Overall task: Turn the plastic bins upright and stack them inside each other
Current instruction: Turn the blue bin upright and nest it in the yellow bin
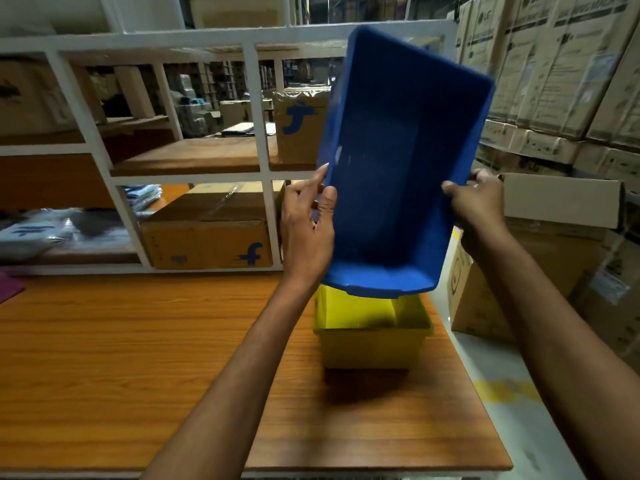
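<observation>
A deep blue plastic bin [398, 174] is held in the air, tilted steeply w/ its open inside facing the viewer and one short end lowest. Directly below it, a yellow plastic bin [372, 336] sits upright on the bench, opening up, near the right edge.

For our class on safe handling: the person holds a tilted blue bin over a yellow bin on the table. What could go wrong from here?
1. The blue bin is held tilted by the left hand and right hand at its side walls only; it might slip.
2. Lowered at this tilt, it may jam on the yellow bin rim rather than nest.
3. The yellow bin sits near the table edge; a knock could push it off.
</observation>
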